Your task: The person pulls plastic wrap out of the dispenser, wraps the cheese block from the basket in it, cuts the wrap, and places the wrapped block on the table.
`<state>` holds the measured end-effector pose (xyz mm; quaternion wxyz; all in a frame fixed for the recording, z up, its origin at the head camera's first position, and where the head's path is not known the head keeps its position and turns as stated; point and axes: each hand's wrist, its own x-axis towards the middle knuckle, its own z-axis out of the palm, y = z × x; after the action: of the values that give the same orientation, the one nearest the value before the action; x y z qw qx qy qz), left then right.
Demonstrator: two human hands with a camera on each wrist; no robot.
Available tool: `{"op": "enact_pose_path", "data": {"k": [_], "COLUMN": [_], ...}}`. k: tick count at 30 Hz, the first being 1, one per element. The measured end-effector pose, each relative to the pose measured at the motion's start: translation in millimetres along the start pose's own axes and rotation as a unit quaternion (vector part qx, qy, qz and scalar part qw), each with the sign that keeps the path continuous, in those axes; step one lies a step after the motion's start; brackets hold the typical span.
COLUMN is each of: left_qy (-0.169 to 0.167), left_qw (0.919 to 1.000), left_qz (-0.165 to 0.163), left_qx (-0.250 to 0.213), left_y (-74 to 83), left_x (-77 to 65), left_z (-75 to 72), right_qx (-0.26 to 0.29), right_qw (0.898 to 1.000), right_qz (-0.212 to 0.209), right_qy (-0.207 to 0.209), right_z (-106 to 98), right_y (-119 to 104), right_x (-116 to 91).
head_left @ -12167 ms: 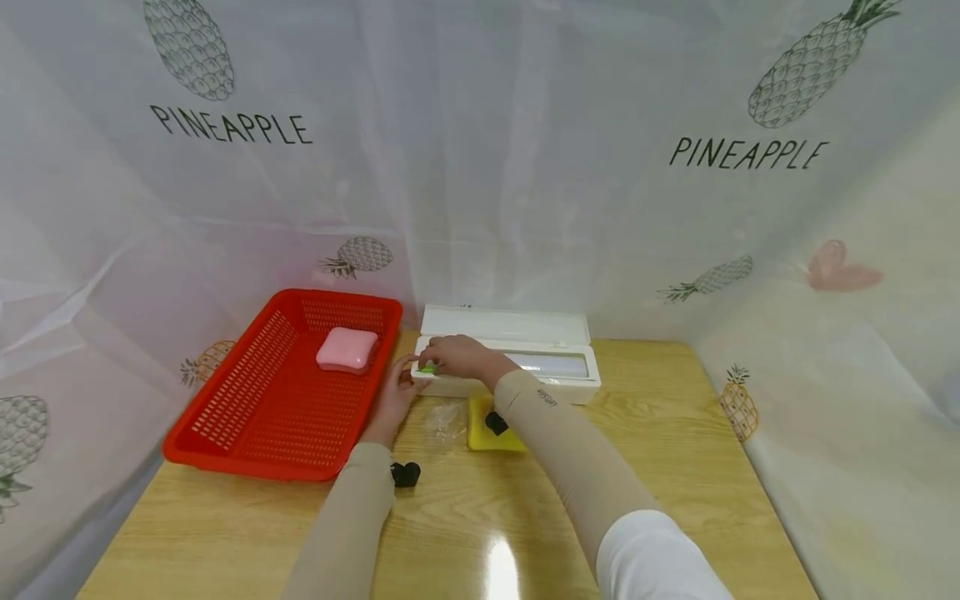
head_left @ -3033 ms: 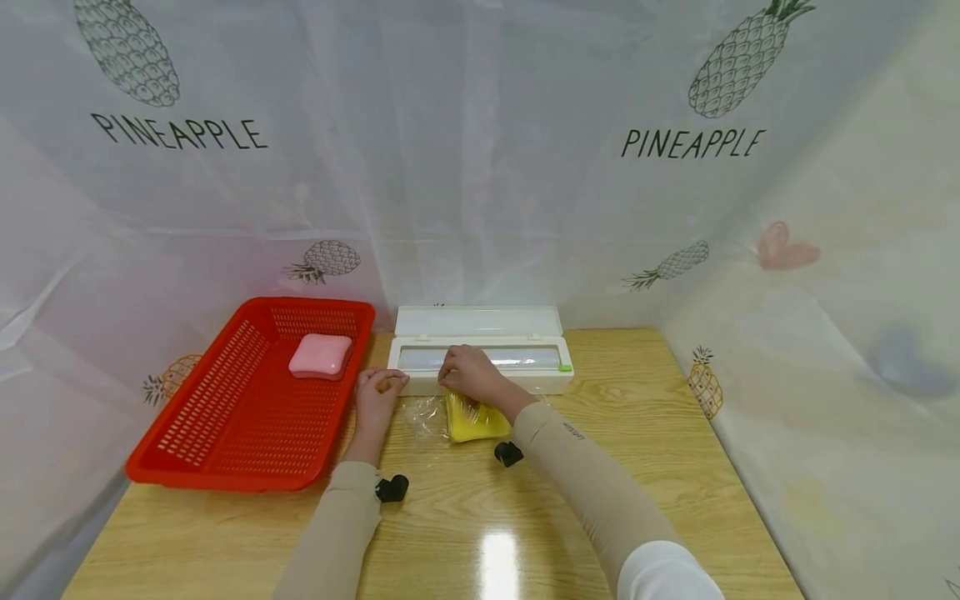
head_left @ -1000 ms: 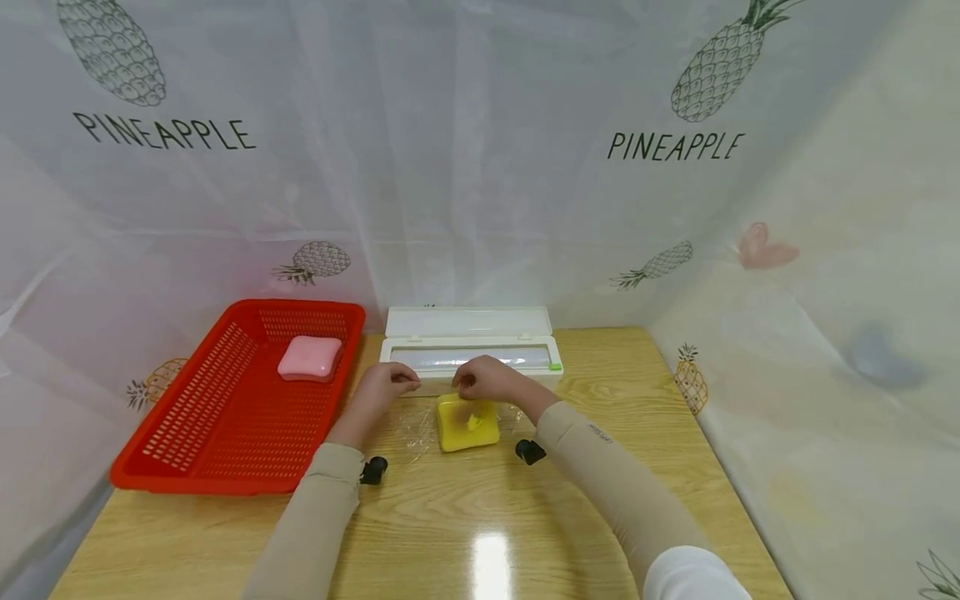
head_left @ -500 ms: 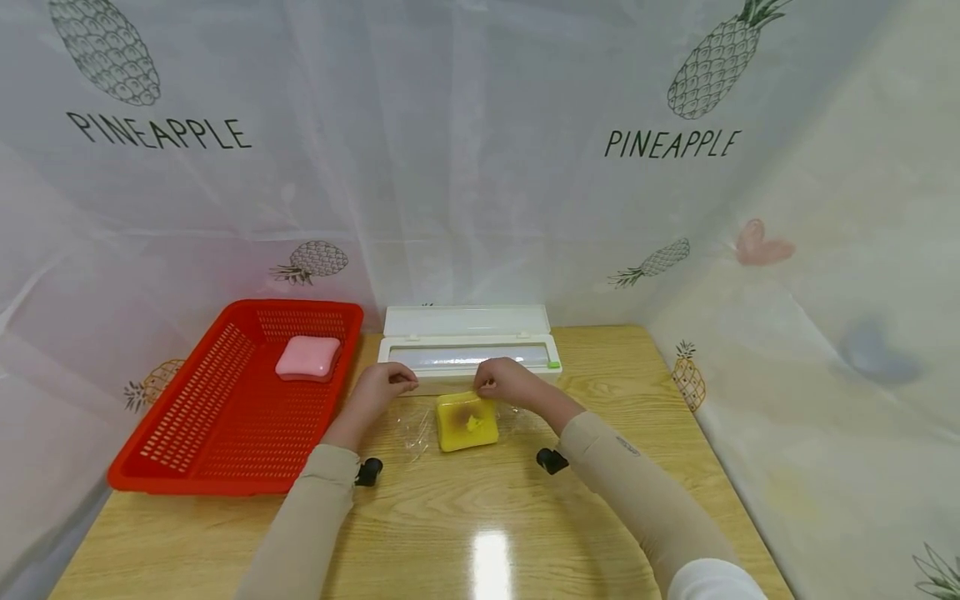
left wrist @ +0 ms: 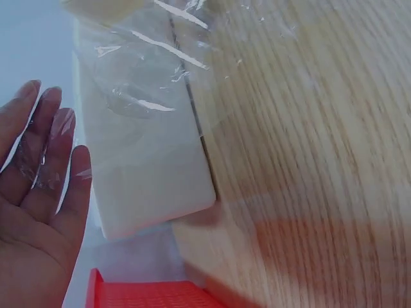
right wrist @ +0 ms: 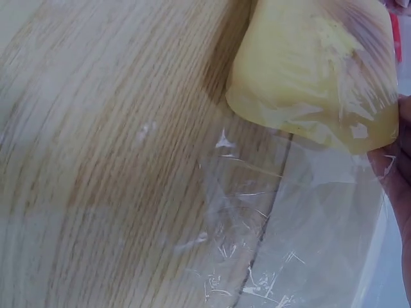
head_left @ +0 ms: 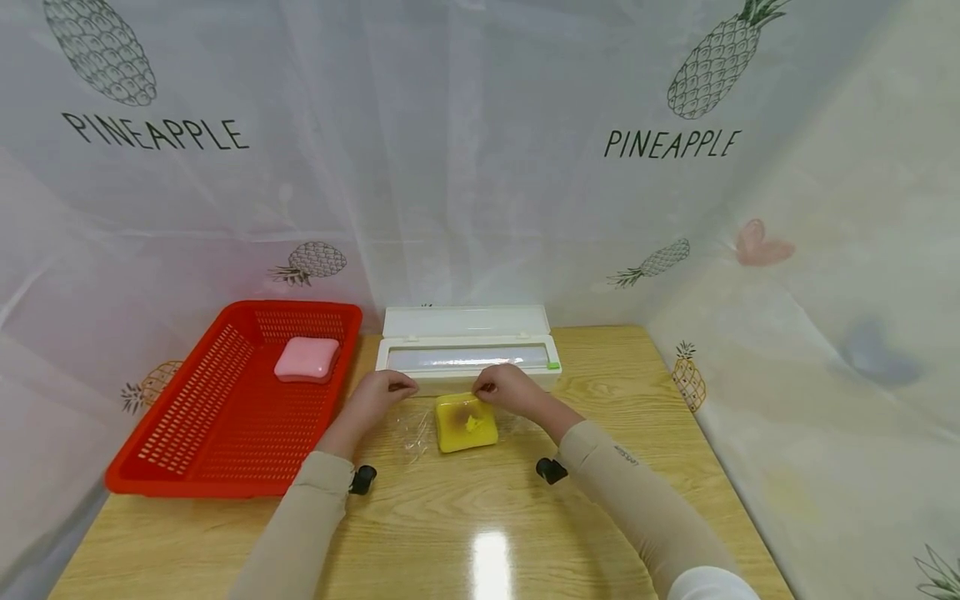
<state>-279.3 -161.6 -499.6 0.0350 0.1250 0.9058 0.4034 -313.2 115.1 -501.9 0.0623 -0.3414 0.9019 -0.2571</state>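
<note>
A yellow rounded-square block [head_left: 467,423] with a brownish patch lies on the table under clear plastic wrap [head_left: 414,429], which spreads loosely on both sides. Behind it stands a white plastic wrap dispenser [head_left: 468,358], lid raised, with a roll inside and a green slider [head_left: 553,366] at its right end. My left hand [head_left: 375,398] pinches the wrap left of the block; the left wrist view shows film across its fingers [left wrist: 58,138]. By the block's far right corner, my right hand [head_left: 510,389] pinches the wrap. Both thumbs are largely hidden in the wrist views.
A red plastic basket [head_left: 120,467] stands on the left, holding a pink rounded block [head_left: 307,359]. The wooden table [head_left: 420,533] ends at a printed curtain [head_left: 465,208] behind and on the right. Black wrist cameras [head_left: 551,471] hang under the forearms.
The green slider has gone from the dispenser's left end to its right. Wrap now covers the yellow block. My right hand has left the slider, then moved slightly right along the wrap's edge.
</note>
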Motion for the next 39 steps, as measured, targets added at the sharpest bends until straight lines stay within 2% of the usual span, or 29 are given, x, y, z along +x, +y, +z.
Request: {"op": "enact_pose_path", "data": {"k": [12, 17, 23, 30, 34, 39], "left_qy": [0.003, 0.008, 0.006, -0.002, -0.010, -0.001], "left_qw": [0.9971, 0.9944, 0.9873, 0.9758, 0.9770, 0.9755], "left_qz": [0.068, 0.091, 0.120, 0.157, 0.149, 0.170], "left_qx": [0.035, 0.052, 0.104, 0.152, 0.152, 0.139], "left_y": [-6.6, -7.9, -7.7, -7.3, -5.2, 1.2], "left_x": [-10.9, -16.0, -21.5, -23.0, -22.8, -16.7], "left_z": [7.8, 9.4, 9.0, 8.3, 5.1, 3.7], "right_qx": [-0.038, -0.048, -0.069, -0.069, -0.080, -0.093], "right_qw": [0.999, 0.999, 0.996, 0.997, 0.994, 0.989], "right_qz": [-0.011, -0.022, -0.051, -0.044, -0.063, -0.094], "right_qy": [0.019, 0.015, 0.016, 0.010, 0.032, 0.062], "right_z": [4, 5, 7, 10, 12, 14], "right_y": [-4, -5, -6, -7, -8, -8], "right_x": [-8, -11, -17, -23, -26, -29]}}
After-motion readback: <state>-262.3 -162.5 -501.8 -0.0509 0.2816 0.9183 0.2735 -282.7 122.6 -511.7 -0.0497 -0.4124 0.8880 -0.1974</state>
